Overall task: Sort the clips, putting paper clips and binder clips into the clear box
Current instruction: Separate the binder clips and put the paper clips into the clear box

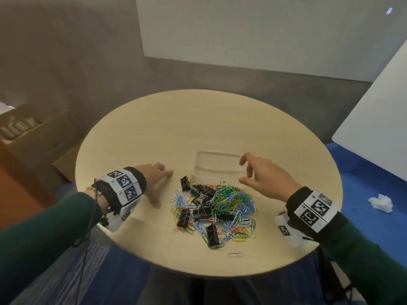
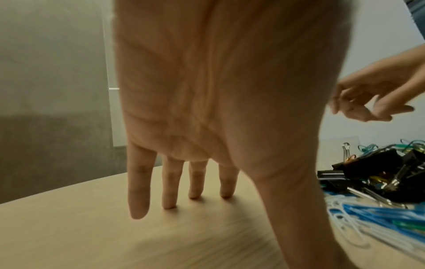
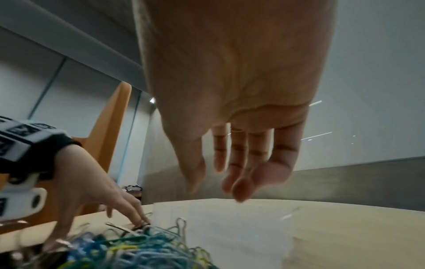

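Note:
A heap of coloured paper clips (image 1: 229, 205) mixed with black binder clips (image 1: 212, 235) lies near the front of the round table (image 1: 154, 133). Just behind the heap stands the clear box (image 1: 218, 166), which looks empty. My left hand (image 1: 154, 179) rests on the tabletop left of the heap, fingers (image 2: 169, 183) straight and spread, holding nothing. My right hand (image 1: 262, 172) hovers over the box's right end, fingers loosely curved and empty. In the right wrist view the box (image 3: 220, 222) shows below the fingertips (image 3: 241, 187), with the clip heap (image 3: 138, 251) in front.
One loose white paper clip (image 1: 235, 254) lies near the table's front edge. A crumpled tissue (image 1: 382, 202) sits on the blue floor at right. Cardboard boxes (image 1: 26, 133) stand to the left, and a white panel (image 1: 374, 119) leans at right.

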